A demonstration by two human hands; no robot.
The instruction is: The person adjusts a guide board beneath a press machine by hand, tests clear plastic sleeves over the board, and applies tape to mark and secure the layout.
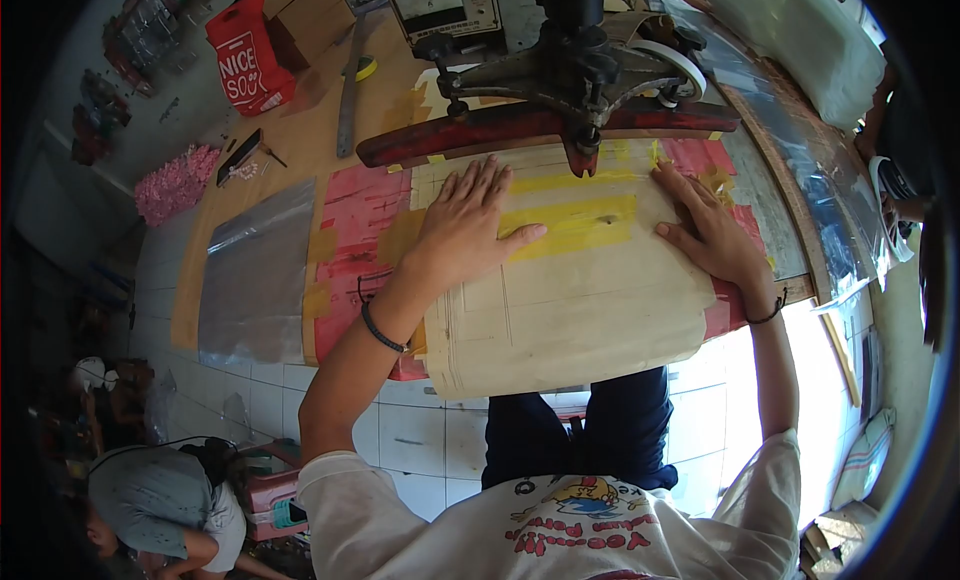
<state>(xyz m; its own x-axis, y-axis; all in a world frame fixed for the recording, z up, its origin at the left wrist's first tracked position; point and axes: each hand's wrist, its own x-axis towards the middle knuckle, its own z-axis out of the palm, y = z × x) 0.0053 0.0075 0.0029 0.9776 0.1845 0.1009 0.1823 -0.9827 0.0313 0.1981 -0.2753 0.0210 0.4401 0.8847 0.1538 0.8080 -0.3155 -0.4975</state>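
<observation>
A large cream sheet (590, 320) with pencil-like lines and yellow tape strips (580, 230) lies on the worktable, its near edge hanging over the front. My left hand (465, 225) rests flat on its left part, fingers pointing forward and thumb out. On the right edge of the sheet lies my right hand (712, 230), palm down with fingers stretched. Neither hand grips anything. Just beyond my fingertips stands a dark press head (575, 75) with a long reddish bar (470, 138) across the sheet's far part. Red tape patches (350, 225) show beside the sheet.
A clear plastic sheet (255, 270) lies at the left. Farther back are a metal ruler (350, 90), yellow tape roll (366, 68), phone (240, 158), red bag (248, 65) and control box (445, 10). Clear film (820, 200) covers the right side. Another person (160, 505) crouches at lower left.
</observation>
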